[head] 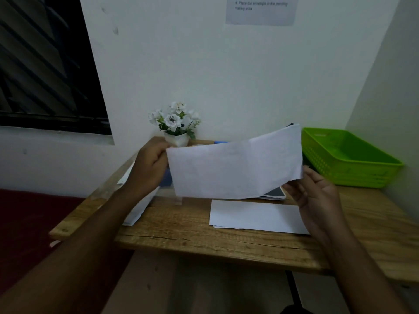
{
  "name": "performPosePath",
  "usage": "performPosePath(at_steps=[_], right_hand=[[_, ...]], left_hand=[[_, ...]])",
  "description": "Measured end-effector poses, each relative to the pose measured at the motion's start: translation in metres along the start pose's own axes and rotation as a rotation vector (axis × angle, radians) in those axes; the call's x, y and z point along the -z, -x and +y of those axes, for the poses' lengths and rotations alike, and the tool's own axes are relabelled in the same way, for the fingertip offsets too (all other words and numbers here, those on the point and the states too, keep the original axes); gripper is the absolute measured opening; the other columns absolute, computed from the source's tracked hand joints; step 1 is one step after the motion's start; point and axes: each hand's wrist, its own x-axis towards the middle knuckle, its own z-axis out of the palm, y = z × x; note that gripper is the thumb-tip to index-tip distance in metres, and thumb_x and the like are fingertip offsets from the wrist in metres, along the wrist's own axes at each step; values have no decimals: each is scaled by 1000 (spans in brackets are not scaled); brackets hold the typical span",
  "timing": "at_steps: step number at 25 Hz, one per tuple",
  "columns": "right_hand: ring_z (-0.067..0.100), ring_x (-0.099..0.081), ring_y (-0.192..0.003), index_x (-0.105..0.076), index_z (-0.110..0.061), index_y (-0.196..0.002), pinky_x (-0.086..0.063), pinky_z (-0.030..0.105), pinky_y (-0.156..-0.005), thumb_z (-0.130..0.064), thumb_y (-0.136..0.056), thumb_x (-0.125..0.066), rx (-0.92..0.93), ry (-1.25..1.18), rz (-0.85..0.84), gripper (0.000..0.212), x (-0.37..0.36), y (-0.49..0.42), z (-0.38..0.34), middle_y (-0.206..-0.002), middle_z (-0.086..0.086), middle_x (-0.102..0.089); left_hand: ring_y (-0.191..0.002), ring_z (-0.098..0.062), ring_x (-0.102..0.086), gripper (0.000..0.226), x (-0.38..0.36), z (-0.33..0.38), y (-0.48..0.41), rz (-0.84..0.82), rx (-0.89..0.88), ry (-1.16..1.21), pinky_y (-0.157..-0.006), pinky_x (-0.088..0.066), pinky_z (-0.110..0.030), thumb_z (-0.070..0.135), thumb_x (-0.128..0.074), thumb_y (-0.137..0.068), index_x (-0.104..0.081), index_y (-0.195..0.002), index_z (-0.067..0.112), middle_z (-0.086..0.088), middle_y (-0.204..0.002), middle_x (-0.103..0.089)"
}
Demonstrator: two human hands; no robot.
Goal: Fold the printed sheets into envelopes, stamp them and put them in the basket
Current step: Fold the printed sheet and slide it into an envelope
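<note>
The sheet (235, 168) is hanging in the air above the tabletop (181, 225), and both hands are working on it. Its long axis is running left to right and climbing toward the right, so the top right corner is sitting highest, up near the rim of the green basket (362, 175). The broad face is turning toward the camera, a faint upright crease is showing right of centre, and the lower edge is bowing downward.

The left hand (150, 165) is gripping the short left edge, fingers curled round it. The right hand (317, 200) is coming in at the lower right corner with fingers loosely spread and the palm facing in. The fingertips are meeting the paper, but I cannot tell whether they are actually pinching it.

Below, a white paper (256, 216) is lying flat on the tabletop, long side also left to right. A paper stack (138, 211) is lying under the left forearm. A dark flat thing (274, 193) is peeking out beneath the sheet. The basket is sitting in the far right corner, and white flowers (174, 120) are standing by the wall.
</note>
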Motion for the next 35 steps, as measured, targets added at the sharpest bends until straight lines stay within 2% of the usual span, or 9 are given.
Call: performPosePath(at_steps=[4, 6, 12, 16, 19, 21, 23, 28, 35], right_hand=[[7, -70, -71, -67, -10, -101, -55, 15, -59, -23, -70, -67, -17, -85, 133, 34, 4, 1, 3, -84, -3, -76], [7, -69, -66, -67, -8, -104, -55, 16, -58, -20, -75, -68, -21, -90, 195, 31, 7, 0, 6, -82, 0, -74], [22, -70, -82, -70, -11, -105, -58, 41, -74, -29, -94, -56, -117, -8, 134, 26, 25, -7, 4, -102, 8, -71], [16, -71, -79, -70, -18, -100, -56, 30, -64, -17, -90, -63, -83, 200, -29, 13, 25, -16, -3, -95, 4, -76], [15, -71, -79, -70, -16, -103, -58, 32, -68, -9, -85, -68, -78, 285, -11, 20, 22, -31, -1, -90, 3, -76], [15, -71, -79, -70, -16, -101, -57, 35, -71, -8, -85, -68, -85, 299, -22, 18, 17, -43, 0, -90, 4, -76], [16, -71, -79, -70, -15, -103, -58, 34, -71, -10, -85, -68, -85, 312, -38, 19, 11, -54, 4, -91, 3, -75], [13, -72, -73, -71, -13, -98, -55, 25, -58, -9, -86, -68, -83, 303, -131, 13, -9, -76, 16, -83, 0, -76], [19, -71, -81, -71, -12, -102, -58, 28, -61, -16, -93, -57, -213, 193, -273, 17, 2, -90, 29, -98, 5, -75]], left_hand=[[-86, -21, -63, 54, -27, 24, -4, 329, 609, 523, -76, -52, -37, 64, -27, -92, -60, -94, 21, -4, -90, -64], [-88, -22, -62, 66, -38, 24, -1, 334, 639, 464, -81, -52, -40, 72, -26, -86, -57, -103, 17, -7, -95, -63], [-67, -11, -60, 38, -47, 16, 0, 323, 257, 143, -56, -45, -24, 44, -58, -87, -66, -81, 7, 2, -71, -63], [-69, -38, -61, 52, -42, -7, -12, 320, 148, 33, -59, -51, -42, 43, -61, -86, -63, -79, -8, -26, -74, -63], [-70, -25, -61, 39, -40, -14, -21, 295, 146, -25, -58, -45, -30, 39, -65, -85, -64, -86, 1, -14, -80, -66], [-84, -18, -59, 39, -41, -11, -27, 314, 169, -120, -69, -44, -28, 36, -71, -80, -58, -108, 13, -1, -95, -64], [-103, -22, -56, 54, -49, -4, -30, 253, -54, -304, -86, -43, -38, 45, -71, -76, -53, -119, 16, -2, -113, -60], [-127, -19, -42, 112, -99, 34, -32, -261, -412, -614, -111, -16, -53, 90, -49, -54, -30, -141, 22, 0, -140, -44], [-116, -24, -52, 96, -128, 7, -36, -163, -597, -676, -106, -26, -53, 68, -61, -65, -40, -139, 11, -8, -130, -54]])
